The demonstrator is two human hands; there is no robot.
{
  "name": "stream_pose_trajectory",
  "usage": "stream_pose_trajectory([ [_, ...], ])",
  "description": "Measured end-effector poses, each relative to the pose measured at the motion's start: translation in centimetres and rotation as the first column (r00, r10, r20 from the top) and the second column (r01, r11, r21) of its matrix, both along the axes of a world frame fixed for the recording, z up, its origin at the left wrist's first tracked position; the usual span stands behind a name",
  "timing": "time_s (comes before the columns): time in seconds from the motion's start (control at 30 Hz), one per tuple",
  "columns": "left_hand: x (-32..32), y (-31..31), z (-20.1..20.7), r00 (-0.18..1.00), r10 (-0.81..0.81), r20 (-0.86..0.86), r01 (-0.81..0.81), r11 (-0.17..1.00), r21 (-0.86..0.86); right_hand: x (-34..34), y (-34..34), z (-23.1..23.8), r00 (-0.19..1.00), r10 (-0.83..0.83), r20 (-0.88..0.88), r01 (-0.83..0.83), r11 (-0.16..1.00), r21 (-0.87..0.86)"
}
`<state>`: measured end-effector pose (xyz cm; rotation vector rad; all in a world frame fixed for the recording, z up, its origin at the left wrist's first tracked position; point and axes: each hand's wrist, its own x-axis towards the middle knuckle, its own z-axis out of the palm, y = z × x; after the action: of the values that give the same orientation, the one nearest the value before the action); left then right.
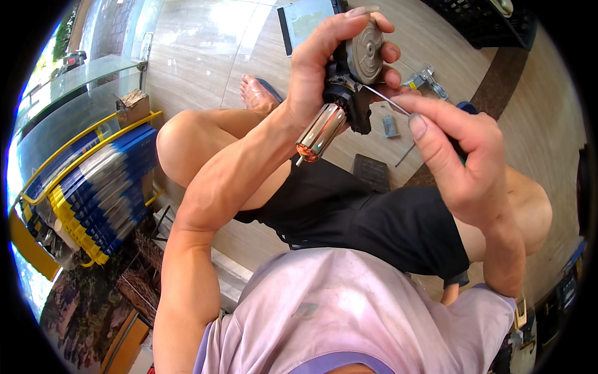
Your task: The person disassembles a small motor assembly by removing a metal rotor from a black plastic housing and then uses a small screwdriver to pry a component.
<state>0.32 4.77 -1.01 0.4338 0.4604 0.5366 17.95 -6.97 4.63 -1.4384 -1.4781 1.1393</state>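
Left hand [324,62] grips a motor armature assembly [342,93]; right hand [458,156] pinches a thin metal pick [386,100] touching it.

Motor assembly [341,93]: black matt plastic housing, dull grey metal disc on top with a smooth, faintly brushed face. Rotor [319,133]: polished metal, glossy, with copper-coloured end. Thin rod [386,100]: bare steel wire, bright. Floor [205,56]: pale wood-look boards, smooth, sheen from daylight. Shorts [367,218]: black matt cloth. Shirt [349,305]: pale lilac cloth, soft, stained. Small flat plate [372,171] on floor: dark, matt, ribbed.
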Motion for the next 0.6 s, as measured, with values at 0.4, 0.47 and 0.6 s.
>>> stream_pose_trajectory([
  [0.4,0.5,-0.1,0.8,0.994,0.111,0.0,-0.108,0.971,-0.215,-0.1,0.6,0.1,0.99,0.004,0.138,-0.03,0.982,0.185],
  [0.47,0.7,-0.3,1.1,0.992,0.097,-0.077,-0.107,0.984,-0.14,0.5,0.9,0.4,0.999,0.024,0.037,-0.028,0.994,0.108],
  [0.6,0.8,-0.5,1.3,0.978,0.104,-0.181,-0.089,0.992,0.089,1.1,0.6,0.9,0.997,0.069,0.022,-0.068,0.997,-0.044],
])
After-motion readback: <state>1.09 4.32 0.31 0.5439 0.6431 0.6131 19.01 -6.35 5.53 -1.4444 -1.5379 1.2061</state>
